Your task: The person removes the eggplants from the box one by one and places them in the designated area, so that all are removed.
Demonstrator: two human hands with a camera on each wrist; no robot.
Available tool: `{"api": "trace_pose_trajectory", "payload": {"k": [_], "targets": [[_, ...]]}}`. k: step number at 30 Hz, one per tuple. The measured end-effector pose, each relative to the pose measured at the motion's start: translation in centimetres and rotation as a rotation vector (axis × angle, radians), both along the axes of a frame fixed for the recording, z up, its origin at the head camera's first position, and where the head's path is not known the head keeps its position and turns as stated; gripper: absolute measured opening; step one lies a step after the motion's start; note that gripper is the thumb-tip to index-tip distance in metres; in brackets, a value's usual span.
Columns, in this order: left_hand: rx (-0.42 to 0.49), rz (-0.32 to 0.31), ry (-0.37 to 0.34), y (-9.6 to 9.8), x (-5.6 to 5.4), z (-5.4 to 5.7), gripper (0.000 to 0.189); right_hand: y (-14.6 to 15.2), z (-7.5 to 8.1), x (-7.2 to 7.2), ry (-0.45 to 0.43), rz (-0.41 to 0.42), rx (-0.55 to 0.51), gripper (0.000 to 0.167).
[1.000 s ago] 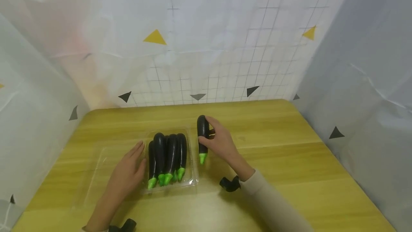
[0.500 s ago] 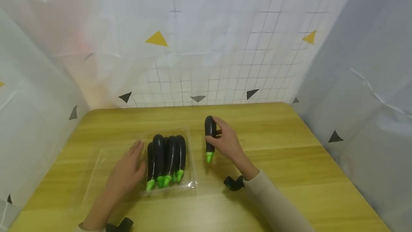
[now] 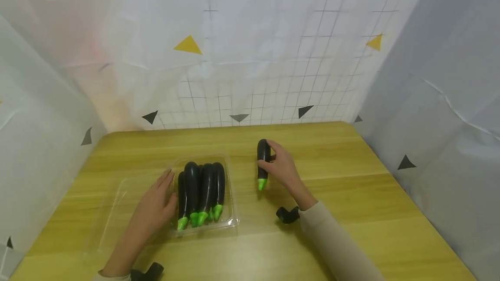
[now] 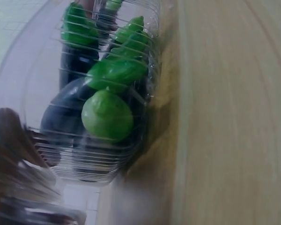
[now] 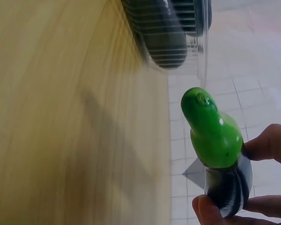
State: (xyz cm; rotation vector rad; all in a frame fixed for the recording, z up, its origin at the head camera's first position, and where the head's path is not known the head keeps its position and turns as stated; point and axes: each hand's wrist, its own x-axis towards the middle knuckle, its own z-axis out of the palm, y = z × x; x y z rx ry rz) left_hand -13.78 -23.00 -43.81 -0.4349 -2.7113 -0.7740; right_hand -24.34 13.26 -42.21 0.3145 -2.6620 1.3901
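right hand: fingers pinching one eggplant, held above bench, right of clear tray | left hand: fingers nearly straight, at tray's left wall | other eggplants: inside tray

Pinched in the right hand, a glossy black eggplant points its green end toward six o'clock; at its eight o'clock, similar eggplants fill a clear tray.
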Motion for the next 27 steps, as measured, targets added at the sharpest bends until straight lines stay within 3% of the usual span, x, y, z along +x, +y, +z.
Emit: {"api": "trace_pose_trajectory", "payload": {"k": [27], "targets": [[0.029, -0.019, 0.017, -0.2, 0.1, -0.4, 0.06, 1.2, -2.5, -1.7, -0.035, -0.021, 0.032, 0.071]]}}
